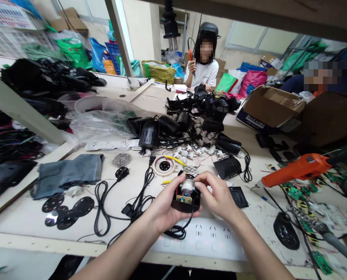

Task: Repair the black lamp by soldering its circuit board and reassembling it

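Observation:
My left hand point(165, 208) is closed around a small black plastic housing point(179, 205) with its open side up. Inside it sit a white round motor part point(187, 185) and a small circuit board point(184, 199). Thumb and forefinger of my right hand point(220, 196) are closed at the right edge of the white part. A black power cord point(177, 233) is coiled just below the housing. Behind my fingers lie a roll of masking tape point(155, 167), a yellow tube point(175, 160) and a perforated metal disc point(191, 170).
A white power strip point(202, 241) lies in front of me. To the right hangs an orange electric screwdriver point(297, 170) above green circuit boards point(296, 192). Black housings point(149, 134) are piled ahead, near an open cardboard box point(269, 105). A person point(202, 74) sits opposite; folded cloth point(68, 173) lies left.

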Available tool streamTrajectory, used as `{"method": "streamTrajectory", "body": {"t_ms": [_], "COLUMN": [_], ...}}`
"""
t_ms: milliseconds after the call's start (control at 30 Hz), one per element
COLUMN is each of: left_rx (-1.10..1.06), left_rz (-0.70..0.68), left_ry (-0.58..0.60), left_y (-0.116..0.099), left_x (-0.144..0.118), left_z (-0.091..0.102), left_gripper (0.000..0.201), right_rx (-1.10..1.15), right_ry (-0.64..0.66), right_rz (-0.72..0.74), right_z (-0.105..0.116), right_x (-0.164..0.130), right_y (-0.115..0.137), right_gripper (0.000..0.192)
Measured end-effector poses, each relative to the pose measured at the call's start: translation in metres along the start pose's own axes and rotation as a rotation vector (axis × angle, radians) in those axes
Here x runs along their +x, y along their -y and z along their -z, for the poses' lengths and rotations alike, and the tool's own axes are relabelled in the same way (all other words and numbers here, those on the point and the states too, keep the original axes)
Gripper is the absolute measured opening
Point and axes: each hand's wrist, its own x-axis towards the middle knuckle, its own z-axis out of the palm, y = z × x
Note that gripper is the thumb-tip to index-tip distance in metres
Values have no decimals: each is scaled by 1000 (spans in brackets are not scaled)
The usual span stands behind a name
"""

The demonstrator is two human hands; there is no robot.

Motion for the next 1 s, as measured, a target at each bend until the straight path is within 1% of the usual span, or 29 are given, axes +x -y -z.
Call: {"method": "streamTrajectory", "body": {"t_ms": [200,367,467,567,667,800,900,1000], "left_rx": [5,14,24,25,8,3,2,-12], "left_rz": [-10,-16,-17,-6,16,18,13,6], "left_ry": [17,63,62,61,70,67,67,96], "left_y": [3,3,2,2,2,4,6,8], "left_x": [1,2,1,-1,-2,-1,1,3], "left_z": [-2,-1,-3,-6,-8,-11,-10,-8], "left_gripper": [35,37,37,37,38,45,47,44], "right_rx": [-45,-58,-60,-12,128,288,340,347], "right_ry": [-36,-60,-88,-90,-76,-113,-103,-71], "right_rz": [27,46,48,-26,-142,-250,-282,-271], "right_z": [-3,-5,-5,-4,-4,-6,-6,-4], "right_x": [-5,-8,-8,-9,-10,-13,-15,-17], "right_y": [1,1,1,2,2,0,-3,-6], "right_gripper": [10,12,12,12,11,10,10,9]}}
